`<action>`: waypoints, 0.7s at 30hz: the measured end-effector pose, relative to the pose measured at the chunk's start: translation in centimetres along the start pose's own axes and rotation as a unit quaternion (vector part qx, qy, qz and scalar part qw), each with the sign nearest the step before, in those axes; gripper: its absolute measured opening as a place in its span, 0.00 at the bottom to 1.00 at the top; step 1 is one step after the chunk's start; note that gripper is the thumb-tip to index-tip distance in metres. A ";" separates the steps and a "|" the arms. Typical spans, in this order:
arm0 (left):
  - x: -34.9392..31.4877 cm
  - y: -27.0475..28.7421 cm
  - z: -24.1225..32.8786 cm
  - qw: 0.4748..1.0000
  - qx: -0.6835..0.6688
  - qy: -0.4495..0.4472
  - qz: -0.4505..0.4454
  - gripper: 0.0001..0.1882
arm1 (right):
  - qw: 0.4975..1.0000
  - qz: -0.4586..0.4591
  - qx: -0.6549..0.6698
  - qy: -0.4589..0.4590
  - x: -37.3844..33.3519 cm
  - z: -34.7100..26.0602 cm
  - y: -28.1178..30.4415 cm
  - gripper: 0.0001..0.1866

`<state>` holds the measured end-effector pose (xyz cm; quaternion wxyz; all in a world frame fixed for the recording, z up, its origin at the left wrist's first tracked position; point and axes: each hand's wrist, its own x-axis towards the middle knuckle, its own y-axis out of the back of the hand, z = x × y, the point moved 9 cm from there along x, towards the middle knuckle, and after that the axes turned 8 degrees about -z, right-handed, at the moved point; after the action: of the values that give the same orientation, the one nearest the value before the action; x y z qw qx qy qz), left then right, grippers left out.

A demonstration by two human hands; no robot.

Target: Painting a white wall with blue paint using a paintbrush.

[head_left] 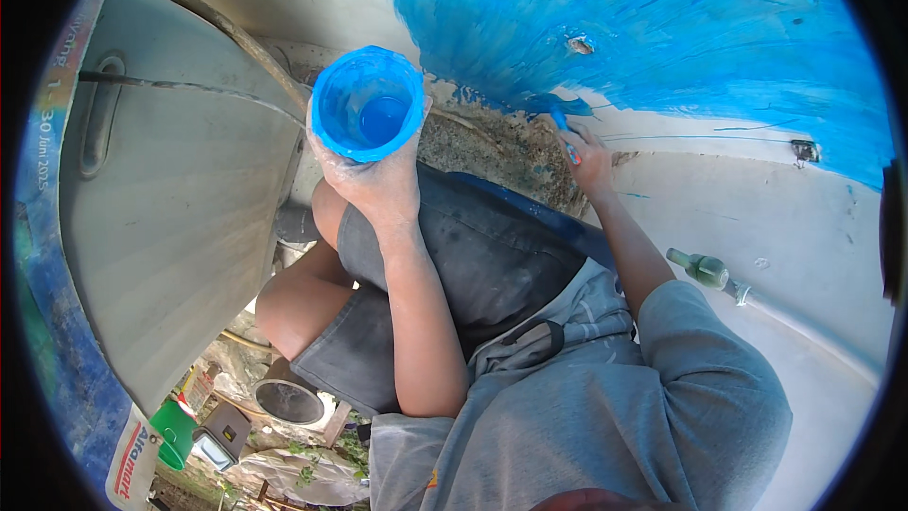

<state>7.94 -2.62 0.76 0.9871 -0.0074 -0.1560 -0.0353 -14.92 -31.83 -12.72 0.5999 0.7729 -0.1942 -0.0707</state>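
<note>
My left hand [383, 187] is wrapped round the lower part of a blue plastic cup [352, 83], held upright over my knees. Some blue paint [383, 119] lies at the bottom of the cup, and its inner sides are smeared. Pale dust or dried paint coats the fingers of this hand. Farther right, my right hand [590, 163] closes on a slim paintbrush [560, 121] with a blue handle. Its tip is at the lower edge of the blue-painted wall [624, 19], beside a bare white strip; the bristles are hard to make out.
A grey metal panel [180, 199] with a slot handle stands on the left, beside a printed banner [57, 293]. At right, a green bottle [700, 268] sits on the end of a white pipe [804, 326]. A green bucket [173, 433] and clutter lie lower left.
</note>
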 end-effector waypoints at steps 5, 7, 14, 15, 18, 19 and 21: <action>-0.5 -0.4 0.9 0.998 -0.037 0.010 -0.043 0.43 | 0.992 -0.124 -0.007 0.010 0.8 3.0 -9.2 0.16; -0.6 -0.2 0.8 0.999 -0.025 -0.002 -0.037 0.42 | 0.990 -0.129 -0.057 -0.016 1.0 4.2 -9.3 0.18; -0.5 -0.9 0.8 0.998 -0.047 0.017 -0.031 0.43 | 0.993 0.011 -0.105 -0.044 -0.8 3.1 1.7 0.17; -0.4 -1.1 0.7 0.998 -0.049 0.017 -0.043 0.43 | 0.992 0.038 -0.102 -0.063 -1.5 3.0 3.5 0.21; -0.1 -0.9 1.0 0.999 0.002 -0.027 -0.034 0.43 | 0.988 0.093 -0.108 -0.066 -2.2 1.2 7.7 0.24; 0.1 -0.8 0.7 0.999 0.002 -0.017 -0.030 0.44 | 0.989 0.120 -0.079 -0.032 -2.3 0.2 8.3 0.24; 0.2 -0.6 0.0 1.000 0.002 -0.002 -0.019 0.45 | 0.987 0.149 -0.054 0.009 -2.6 -1.0 8.2 0.24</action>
<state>8.06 -3.20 0.87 0.9860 -0.0028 -0.1581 -0.0538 -18.68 -31.62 -4.94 0.6464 0.7024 -0.2976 0.0155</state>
